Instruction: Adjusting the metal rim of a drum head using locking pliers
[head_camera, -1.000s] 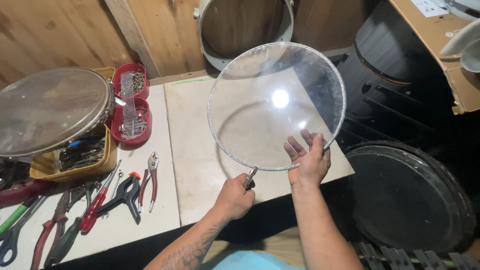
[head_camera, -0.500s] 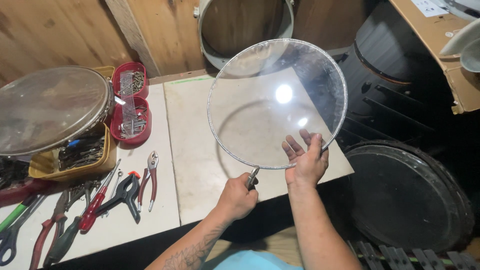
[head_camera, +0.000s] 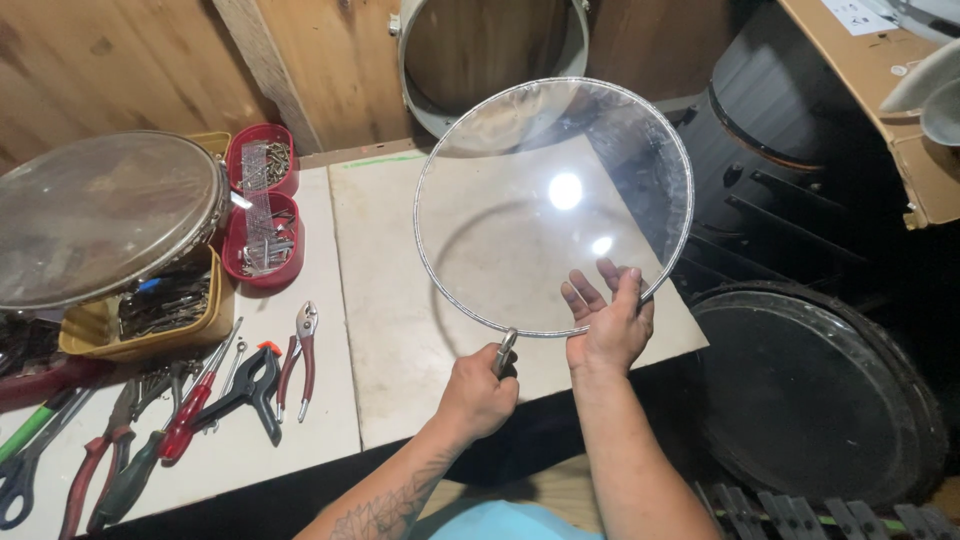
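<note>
A round clear drum head (head_camera: 553, 205) with a thin metal rim is held tilted above the white workbench (head_camera: 400, 300). My left hand (head_camera: 478, 392) is shut on a small metal tool (head_camera: 505, 351) whose tip grips the hoop's lower edge. My right hand (head_camera: 606, 322) lies flat against the clear film near the lower right rim, fingers spread behind it. Light glints off the film.
Left of me lie pliers (head_camera: 298, 350), a black clamp (head_camera: 250, 388), screwdrivers and cutters. A second drum head (head_camera: 100, 215) rests on a yellow tray (head_camera: 150, 335). Red screw trays (head_camera: 262, 215) stand behind. A black drum shell (head_camera: 810, 200) and a dark drum head (head_camera: 815, 395) are at right.
The drum head has stayed almost still, with only a slight tilt. My right hand's fingers shifted a little on the film. The left hand keeps its grip.
</note>
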